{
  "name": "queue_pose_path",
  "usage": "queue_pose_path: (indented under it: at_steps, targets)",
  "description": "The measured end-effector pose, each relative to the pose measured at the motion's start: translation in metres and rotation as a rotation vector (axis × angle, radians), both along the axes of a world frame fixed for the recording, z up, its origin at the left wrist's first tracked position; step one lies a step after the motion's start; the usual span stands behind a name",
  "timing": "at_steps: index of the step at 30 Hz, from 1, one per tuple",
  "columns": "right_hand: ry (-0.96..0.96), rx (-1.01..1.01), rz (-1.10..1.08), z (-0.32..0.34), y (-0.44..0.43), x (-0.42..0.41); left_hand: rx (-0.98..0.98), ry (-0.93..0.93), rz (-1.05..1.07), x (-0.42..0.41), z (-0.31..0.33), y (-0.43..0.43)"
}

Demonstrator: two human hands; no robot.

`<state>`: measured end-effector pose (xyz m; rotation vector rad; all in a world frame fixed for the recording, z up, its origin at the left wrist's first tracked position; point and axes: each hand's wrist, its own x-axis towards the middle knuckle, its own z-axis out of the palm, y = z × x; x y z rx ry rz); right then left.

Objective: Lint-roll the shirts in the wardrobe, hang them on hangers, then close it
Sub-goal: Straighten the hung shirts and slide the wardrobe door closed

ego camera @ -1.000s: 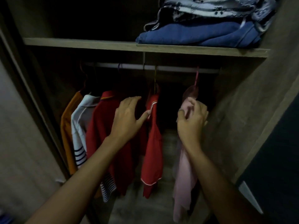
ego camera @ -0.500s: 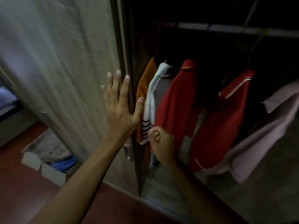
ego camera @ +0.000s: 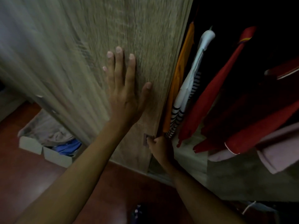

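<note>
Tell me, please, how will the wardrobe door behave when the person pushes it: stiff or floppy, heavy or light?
The door is a broad wood-grain panel, so probably rigid. The left hand lies flat on it while the right hand grips its handle, which suggests some weight. The orange shirt at its edge might catch.

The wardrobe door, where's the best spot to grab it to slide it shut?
Grab the small dark handle set low near the wardrobe door's right edge, coming from the open side by the shirts. It looks recessed, so fingertips can hook in; the right hand is there already. The rest of the panel is flat, with nothing to grip, so the left hand can only press on it with a flat palm.
</note>
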<state>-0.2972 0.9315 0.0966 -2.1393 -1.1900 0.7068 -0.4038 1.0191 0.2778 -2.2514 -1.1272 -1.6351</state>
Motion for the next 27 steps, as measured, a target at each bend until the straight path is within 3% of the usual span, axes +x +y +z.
queue_pose_path:
  at_steps: [13, 27]
  targets:
    - [-0.051, -0.047, -0.01, 0.008, -0.025, 0.017, -0.041, 0.023, -0.045, 0.019, 0.002, -0.02]
    - [-0.109, -0.063, -0.286, -0.017, -0.128, 0.136, -0.048, 0.084, -0.148, 0.111, -0.001, -0.101]
